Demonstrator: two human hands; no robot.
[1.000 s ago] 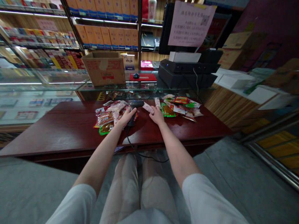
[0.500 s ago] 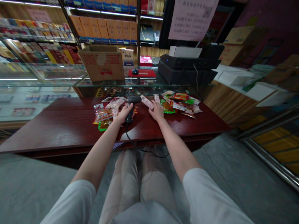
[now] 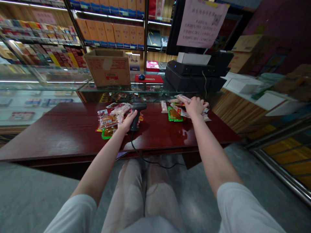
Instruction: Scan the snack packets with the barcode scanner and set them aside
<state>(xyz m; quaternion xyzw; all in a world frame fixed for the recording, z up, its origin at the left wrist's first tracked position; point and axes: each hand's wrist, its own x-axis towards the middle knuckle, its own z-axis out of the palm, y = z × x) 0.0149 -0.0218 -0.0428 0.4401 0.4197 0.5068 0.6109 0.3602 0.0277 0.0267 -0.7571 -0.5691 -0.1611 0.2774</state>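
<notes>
My left hand [image 3: 125, 121] is wrapped around the grip of a black handheld barcode scanner [image 3: 136, 116], which stands upright on the dark red wooden table [image 3: 60, 144]. Just left of that hand lies a heap of snack packets [image 3: 109, 121]. My right hand [image 3: 195, 107] rests on a second heap of snack packets [image 3: 175, 114] at the right. A slim pink-and-white snack packet [image 3: 181, 98] sticks out from under its fingers. Another slim packet [image 3: 164, 106] lies alone at that heap's left side.
A coiled black cable [image 3: 143, 158] runs from the scanner over the table's front edge. Behind the table stands a glass counter [image 3: 43, 79], bearing a cardboard box [image 3: 108, 68], a red mat [image 3: 148, 78] with a computer mouse [image 3: 141, 77], and a black printer [image 3: 194, 72].
My right hand has moved rightward from the middle of the table onto the right heap, taking the slim pink packet along. My left hand and the scanner stay about where they were.
</notes>
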